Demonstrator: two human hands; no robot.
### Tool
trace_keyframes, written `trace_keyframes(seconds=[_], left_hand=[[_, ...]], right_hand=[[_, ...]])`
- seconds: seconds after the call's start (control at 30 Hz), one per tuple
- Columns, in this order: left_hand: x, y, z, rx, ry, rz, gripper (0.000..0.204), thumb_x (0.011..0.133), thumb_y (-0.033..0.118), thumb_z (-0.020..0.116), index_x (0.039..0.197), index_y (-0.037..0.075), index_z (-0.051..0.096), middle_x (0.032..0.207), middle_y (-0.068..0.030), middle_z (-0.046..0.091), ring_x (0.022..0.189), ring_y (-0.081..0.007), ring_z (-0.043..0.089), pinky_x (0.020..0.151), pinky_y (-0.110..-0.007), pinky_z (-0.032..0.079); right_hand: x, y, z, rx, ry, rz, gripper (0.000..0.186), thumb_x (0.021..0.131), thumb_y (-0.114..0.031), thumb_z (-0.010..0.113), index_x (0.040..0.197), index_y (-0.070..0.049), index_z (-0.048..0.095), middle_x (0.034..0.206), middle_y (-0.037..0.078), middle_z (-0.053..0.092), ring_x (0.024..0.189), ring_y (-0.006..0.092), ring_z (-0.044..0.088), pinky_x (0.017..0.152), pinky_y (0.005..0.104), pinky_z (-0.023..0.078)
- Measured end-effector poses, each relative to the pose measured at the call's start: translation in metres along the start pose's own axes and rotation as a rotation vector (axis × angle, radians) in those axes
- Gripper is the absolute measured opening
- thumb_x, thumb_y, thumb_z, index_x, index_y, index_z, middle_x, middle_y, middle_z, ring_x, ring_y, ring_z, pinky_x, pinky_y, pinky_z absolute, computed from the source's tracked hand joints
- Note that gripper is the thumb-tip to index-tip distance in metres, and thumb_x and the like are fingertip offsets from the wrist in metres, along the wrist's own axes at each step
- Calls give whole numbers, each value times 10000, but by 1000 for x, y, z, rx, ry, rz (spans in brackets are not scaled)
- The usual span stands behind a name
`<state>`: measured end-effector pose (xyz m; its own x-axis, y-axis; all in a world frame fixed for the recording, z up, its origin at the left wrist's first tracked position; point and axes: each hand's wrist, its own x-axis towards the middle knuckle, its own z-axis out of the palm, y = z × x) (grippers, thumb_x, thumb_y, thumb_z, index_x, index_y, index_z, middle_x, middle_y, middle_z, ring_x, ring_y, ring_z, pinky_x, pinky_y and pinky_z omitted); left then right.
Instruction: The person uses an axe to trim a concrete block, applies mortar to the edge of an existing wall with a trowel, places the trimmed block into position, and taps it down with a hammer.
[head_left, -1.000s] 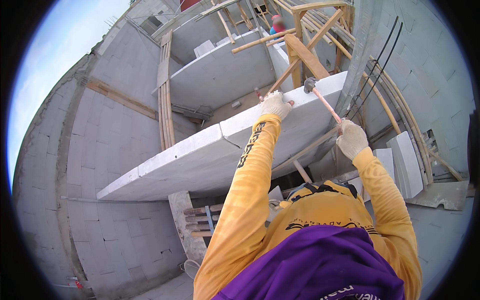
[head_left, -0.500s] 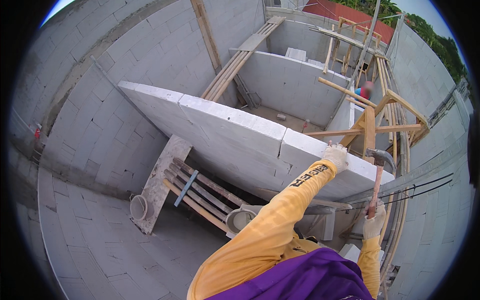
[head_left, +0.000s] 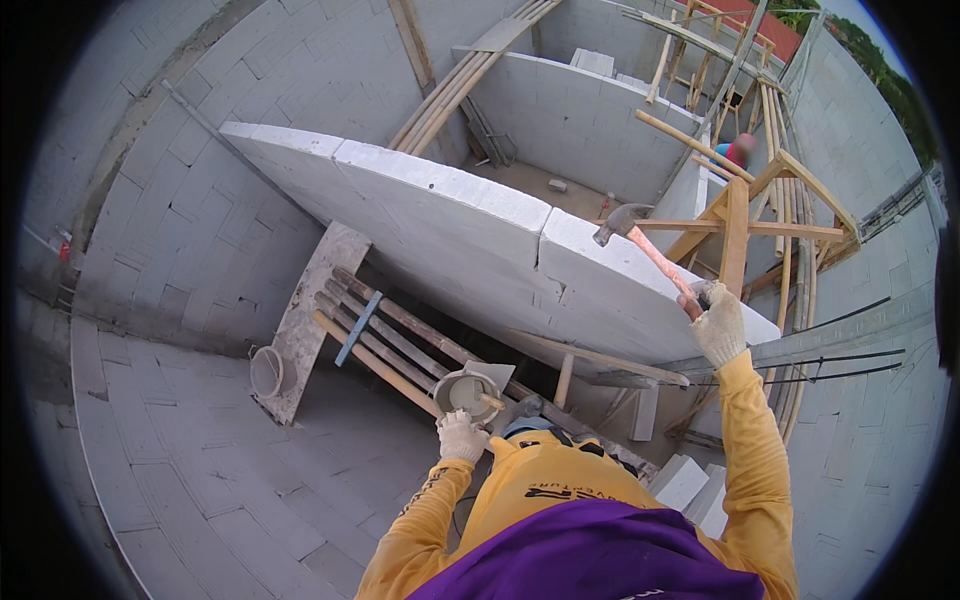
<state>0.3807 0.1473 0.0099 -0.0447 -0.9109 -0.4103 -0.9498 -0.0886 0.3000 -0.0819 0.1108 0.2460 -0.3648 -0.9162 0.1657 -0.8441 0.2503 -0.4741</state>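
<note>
My right hand (head_left: 722, 325), in a pale knitted glove, is closed round the reddish handle of a claw hammer (head_left: 655, 257). The hammer's grey head hangs over the top edge of the white block wall (head_left: 490, 202), left of the hand. My left hand (head_left: 462, 438), gloved as well, is low beside my body at the near rim of a round bucket (head_left: 490, 388). Its fingers look loosely bent and apart; whether they touch the rim I cannot tell. Inside the bucket is grey mix, with a wooden-handled tool (head_left: 488, 401) lying in it.
Scaffold poles (head_left: 385, 345) and a stained board (head_left: 315, 320) lie below the wall; another bucket (head_left: 267, 371) stands at the left. A timber frame (head_left: 738, 235) rises behind the wall at the right, near black cables (head_left: 840, 372). A person (head_left: 738, 150) is farther back.
My left hand has left the wall's top and dropped to the bucket. My right hand has risen with the hammer, whose head has swung left over the wall.
</note>
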Motion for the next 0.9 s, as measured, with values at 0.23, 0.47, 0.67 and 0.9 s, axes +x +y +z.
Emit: trace_keyframes(seconds=[0.23,0.47,0.67,0.9], left_hand=[[-81,-130,22,-143,-114,-774,591,861,335,707,1332,-12,625,1409,-228,612,1340,-391,559,1136,-470,445],[-118,-135,80,-469,-63,-871,585,876,392,712,1289,-22,675,1367,-257,636,1312,-370,593,1117,-419,470],[-113,-126,97,-521,-106,-848,575,896,387,709,1308,-12,675,1362,-251,644,1296,-376,608,1123,-418,454],[-81,-161,84,-635,7,-773,442,874,327,695,1077,-64,734,1179,-293,708,1130,-421,674,995,-453,502]], right_hand=[[99,-65,65,6,-152,-22,334,941,-334,715,1034,-15,748,974,253,719,972,419,696,844,488,518],[151,-105,131,5,-243,-119,325,929,-307,720,1052,-11,772,1018,274,724,1013,428,689,877,487,513],[161,-111,157,-48,-278,-150,320,935,-304,716,1057,-14,773,1055,263,730,1042,419,690,913,462,521],[159,-110,160,-269,-262,-174,326,931,-327,703,1168,-109,756,1149,192,720,1100,367,688,966,471,535]])
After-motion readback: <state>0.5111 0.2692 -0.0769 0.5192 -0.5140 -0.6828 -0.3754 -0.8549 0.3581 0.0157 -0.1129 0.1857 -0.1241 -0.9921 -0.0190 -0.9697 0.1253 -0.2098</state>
